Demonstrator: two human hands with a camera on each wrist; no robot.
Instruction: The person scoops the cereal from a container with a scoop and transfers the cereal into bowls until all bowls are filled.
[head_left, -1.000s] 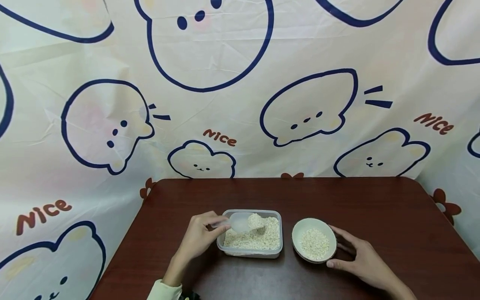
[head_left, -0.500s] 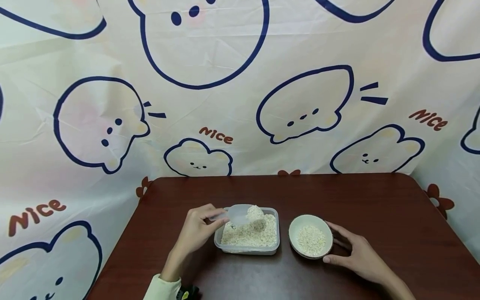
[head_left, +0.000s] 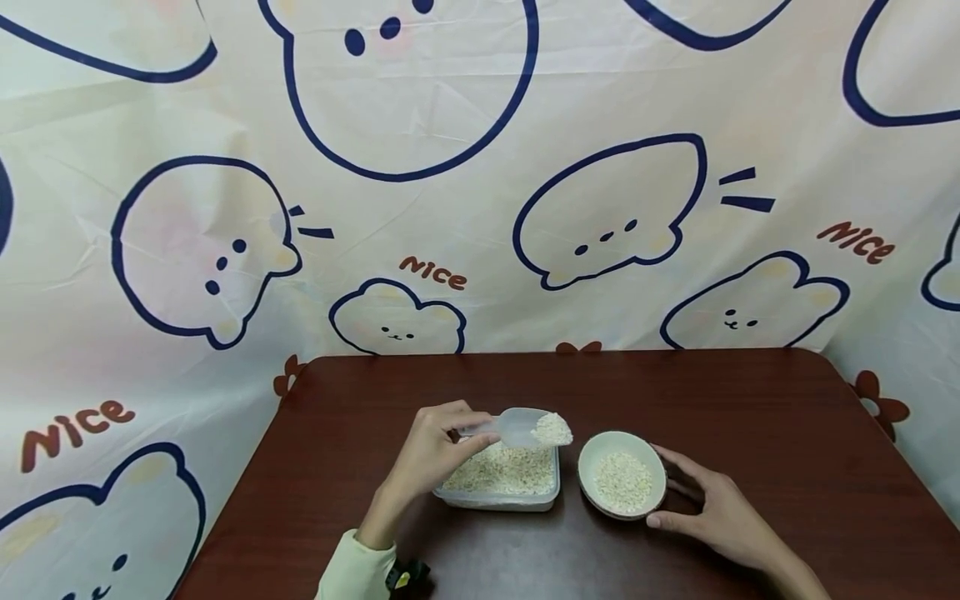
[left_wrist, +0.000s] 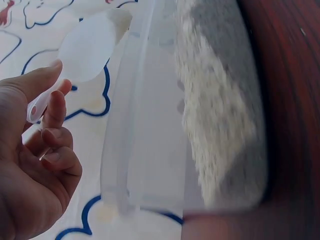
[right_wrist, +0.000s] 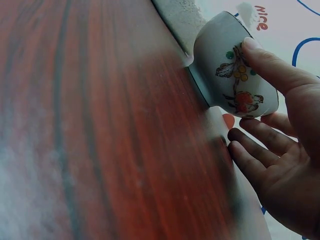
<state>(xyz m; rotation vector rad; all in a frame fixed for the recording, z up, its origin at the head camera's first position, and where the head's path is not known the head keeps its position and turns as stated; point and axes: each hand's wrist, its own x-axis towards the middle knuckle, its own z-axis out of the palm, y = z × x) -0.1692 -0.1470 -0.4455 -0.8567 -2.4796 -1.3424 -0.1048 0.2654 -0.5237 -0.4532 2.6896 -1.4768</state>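
Note:
My left hand [head_left: 438, 446] pinches the handle of a translucent white plastic scoop [head_left: 519, 427] between thumb and fingers. A small heap of pale grain [head_left: 553, 429] lies on the scoop's tip, above the right rim of a clear plastic container [head_left: 495, 502]. More of the grain [left_wrist: 215, 110] fills that container. To its right stands a small bowl [head_left: 596, 454], pale inside, with some grain at the bottom. Painted fruit and leaves decorate its outside in the right wrist view. My right hand [head_left: 723, 517] holds the bowl's right side, thumb in front and fingers behind.
Container and bowl stand close together on a dark brown wooden table [head_left: 750, 417]. Behind the table hangs a pale cloth [head_left: 480, 208] printed with blue-outlined bears. A dark band with a yellow mark [head_left: 407, 577] is near the left sleeve [head_left: 356, 567].
The left hand has lifted the loaded scoop out of the container and carried it right, toward the bowl. The right hand stays at the bowl. The head view has shifted slightly.

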